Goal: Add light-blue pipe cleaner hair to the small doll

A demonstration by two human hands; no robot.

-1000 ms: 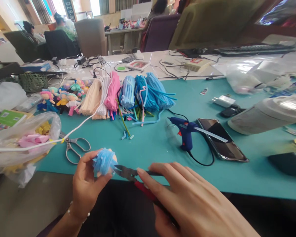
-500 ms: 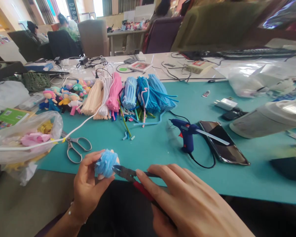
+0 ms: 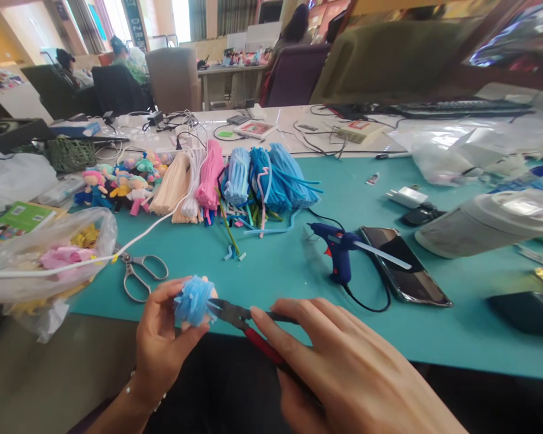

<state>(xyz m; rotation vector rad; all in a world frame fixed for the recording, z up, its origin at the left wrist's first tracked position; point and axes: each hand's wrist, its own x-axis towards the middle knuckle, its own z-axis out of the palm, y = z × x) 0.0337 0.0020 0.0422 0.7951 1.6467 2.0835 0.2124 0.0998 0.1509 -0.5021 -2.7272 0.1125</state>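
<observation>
At the mat's front edge (image 3: 380,345), the left hand's (image 3: 163,337) grip clamps a blue-wrapped piece (image 3: 193,301).

The glue gun (image 3: 339,253) is dark blue with a red trigger (image 3: 328,251); the mat (image 3: 262,271) is plain teal; the pliers' visible handle (image 3: 263,346) is red.

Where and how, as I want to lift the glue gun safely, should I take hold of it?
Take the glue gun by its handle, probably from the near side: the handle extends that way, while the nozzle points left. Fingers should stay off the red trigger on the handle's left.
</observation>
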